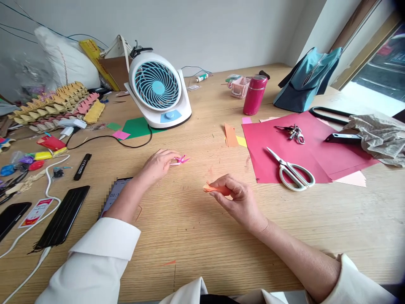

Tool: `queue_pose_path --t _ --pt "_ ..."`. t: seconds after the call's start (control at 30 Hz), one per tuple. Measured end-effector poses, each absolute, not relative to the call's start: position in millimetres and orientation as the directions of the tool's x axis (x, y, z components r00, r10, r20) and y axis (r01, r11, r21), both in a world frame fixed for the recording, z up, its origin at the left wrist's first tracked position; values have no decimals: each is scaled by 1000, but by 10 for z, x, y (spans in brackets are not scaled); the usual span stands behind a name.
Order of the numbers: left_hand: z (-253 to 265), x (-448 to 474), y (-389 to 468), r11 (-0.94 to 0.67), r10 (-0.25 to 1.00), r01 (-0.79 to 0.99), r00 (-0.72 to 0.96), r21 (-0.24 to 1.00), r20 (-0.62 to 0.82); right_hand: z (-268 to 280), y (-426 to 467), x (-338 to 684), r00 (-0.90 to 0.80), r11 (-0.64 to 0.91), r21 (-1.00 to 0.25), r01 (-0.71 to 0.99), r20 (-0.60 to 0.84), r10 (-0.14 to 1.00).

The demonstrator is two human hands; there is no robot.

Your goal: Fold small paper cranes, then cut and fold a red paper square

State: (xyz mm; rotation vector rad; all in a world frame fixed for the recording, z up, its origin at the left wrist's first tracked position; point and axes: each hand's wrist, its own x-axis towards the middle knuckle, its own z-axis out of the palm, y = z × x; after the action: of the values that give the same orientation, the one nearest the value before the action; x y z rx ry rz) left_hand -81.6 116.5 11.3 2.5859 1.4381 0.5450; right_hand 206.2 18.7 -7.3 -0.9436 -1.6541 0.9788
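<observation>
While a slim black marker (82, 167) lies on the wood-grained desk (190, 236) at left, my left hand (158, 164) is at a small, spiky piece of pink paper (182, 160) near the middle; I cannot tell whether the fingers grip it. Well apart from it, my right hand (238, 200) pinches folded orange paper (222, 191). Further right, white loop-handled scissors (292, 172) lie partly on smooth red sheets (321, 150). Of the writing, the marker's is too small to read; the phone (117, 191) shows "00:".

The head view looks forward and down, near the left hand (160, 164) and right hand (238, 197), across the table (196, 253) to the wall (228, 33)
</observation>
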Motion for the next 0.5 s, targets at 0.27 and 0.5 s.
queue_pose_path --t 0.27,0.5 --pt "-103 -752 1056 -493 867 817 433 297 247 -75 144 2036 -277 373 -921 113 332 902" --pt "-162 -741 1094 -405 896 861 308 309 319 -63 155 2026 -260 358 -930 82 327 909"
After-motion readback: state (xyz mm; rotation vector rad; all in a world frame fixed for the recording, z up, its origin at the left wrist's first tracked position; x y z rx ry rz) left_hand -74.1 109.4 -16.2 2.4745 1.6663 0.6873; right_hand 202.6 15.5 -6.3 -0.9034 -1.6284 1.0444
